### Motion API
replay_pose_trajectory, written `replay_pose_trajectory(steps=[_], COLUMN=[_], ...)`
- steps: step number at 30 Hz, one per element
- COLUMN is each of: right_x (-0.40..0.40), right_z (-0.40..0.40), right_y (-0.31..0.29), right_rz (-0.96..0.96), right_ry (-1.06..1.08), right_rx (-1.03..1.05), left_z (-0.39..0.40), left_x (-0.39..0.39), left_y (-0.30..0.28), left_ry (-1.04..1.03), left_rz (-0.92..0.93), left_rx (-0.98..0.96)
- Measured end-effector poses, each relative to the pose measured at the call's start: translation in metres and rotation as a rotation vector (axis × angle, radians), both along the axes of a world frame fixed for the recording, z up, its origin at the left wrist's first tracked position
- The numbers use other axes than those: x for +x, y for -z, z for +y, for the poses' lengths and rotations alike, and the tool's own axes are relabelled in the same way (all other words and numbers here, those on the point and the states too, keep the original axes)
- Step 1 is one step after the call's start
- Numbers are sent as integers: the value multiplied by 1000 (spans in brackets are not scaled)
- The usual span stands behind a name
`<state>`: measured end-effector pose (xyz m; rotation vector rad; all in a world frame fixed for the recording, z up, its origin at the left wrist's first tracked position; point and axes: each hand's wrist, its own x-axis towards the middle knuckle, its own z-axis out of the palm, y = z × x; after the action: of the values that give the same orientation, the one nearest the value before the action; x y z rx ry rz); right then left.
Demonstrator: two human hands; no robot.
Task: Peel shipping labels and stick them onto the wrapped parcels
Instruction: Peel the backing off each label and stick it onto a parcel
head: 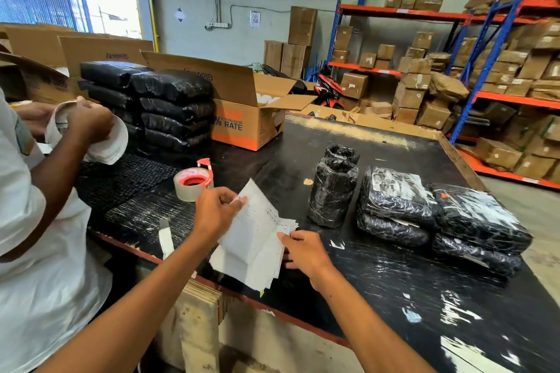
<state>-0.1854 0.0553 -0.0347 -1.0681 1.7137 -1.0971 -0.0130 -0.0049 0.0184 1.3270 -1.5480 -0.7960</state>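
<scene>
Both hands on a fanned stack of shipping labels (254,239) held over the near edge of the black tabletop (378,275). Left hand (216,210) grips the top sheet near its upper left corner — fingers (235,200) pinched together on the paper, sheet lifted and tilted up. Right hand (303,251) sits at the stack's right edge, fingers closed on the lower sheets, thumb on top.

Wrapped parcels, all black film:
- two upright cylindrical parcels (333,188), one behind the other, just right of the labels
- four flat parcels (439,218) further right, stacked two and two, the pairs touching side by side. The top left one carries a label under its wrap; the top right one has a small orange mark.
- tall parcel stack (169,106) at the far left of the tabletop, two columns, against an open cardboard box (251,118) with orange print.

Tape roll (192,183) with red core and red dispenser stands beyond the left hand, apart from the labels.

Second person in a white shirt (39,221) at the left edge, both hands on a curled white label roll (97,136) — grip detail too blurred to tell.

Background: orange-and-blue shelving (485,70) loaded with cartons.
</scene>
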Motion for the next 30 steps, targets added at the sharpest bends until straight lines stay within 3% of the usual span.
replay_pose_trajectory(steps=[3,8,14,18,30], right_x=[-12,-30,-70,-93,-115], right_z=[14,52,101,126,154], right_y=[-20,-84,-129,-145,-155], right_rz=[122,-211,-126,29,113], right_ry=[40,-96,-86,-86,-26], right_rx=[-105,-260,-422,-473,-512], left_z=[13,36,49,54,60], left_x=[-7,-43,-101,-130,-162], left_y=[-29,-70,-98,-110,-116], left_ry=[95,203,241,285,352], left_rz=[148,402,576,625,640], left_rx=[6,61,121,174,209])
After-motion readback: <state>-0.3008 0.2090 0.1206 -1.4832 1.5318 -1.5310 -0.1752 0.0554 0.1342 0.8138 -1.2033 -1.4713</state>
